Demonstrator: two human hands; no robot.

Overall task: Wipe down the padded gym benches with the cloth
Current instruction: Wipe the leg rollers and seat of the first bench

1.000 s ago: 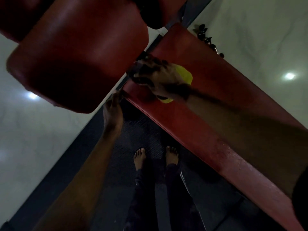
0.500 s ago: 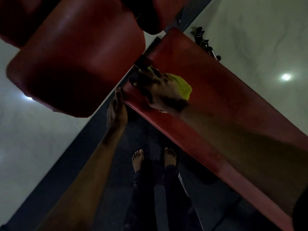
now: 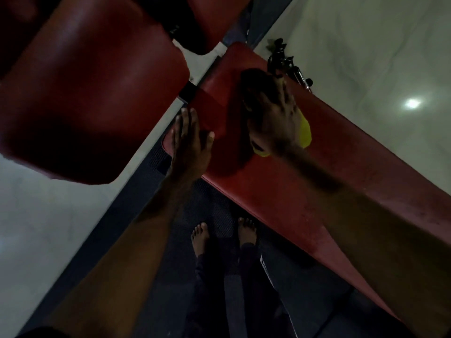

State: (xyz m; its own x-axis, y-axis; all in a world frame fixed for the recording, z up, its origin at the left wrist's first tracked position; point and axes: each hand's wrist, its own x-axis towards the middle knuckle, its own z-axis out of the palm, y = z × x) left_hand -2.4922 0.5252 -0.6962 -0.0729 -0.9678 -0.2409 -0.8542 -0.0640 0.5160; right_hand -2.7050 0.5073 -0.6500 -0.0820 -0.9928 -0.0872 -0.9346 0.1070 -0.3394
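On the bench (image 3: 353, 152) slanting upper-left to lower-right, flat right hand (image 3: 273, 115) presses cloth (image 3: 305, 130), flat left hand (image 3: 189, 145) rests.

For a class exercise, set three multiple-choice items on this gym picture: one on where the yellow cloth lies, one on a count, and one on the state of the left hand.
1. Where is the yellow wiping cloth?
A) on the dark floor
B) on the long red padded bench, under the right hand
C) draped over a forearm

2. How many bare feet show?
A) one
B) two
C) four

3. How is the left hand?
A) gripping the cloth
B) clenched in the air
C) fingers straight, resting at the bench's near edge

Answers:
1 B: the cloth peeks out from beneath the right hand on the bench top.
2 B: a pair shows between the two arms.
3 C: its fingers lie straight against the red padding.
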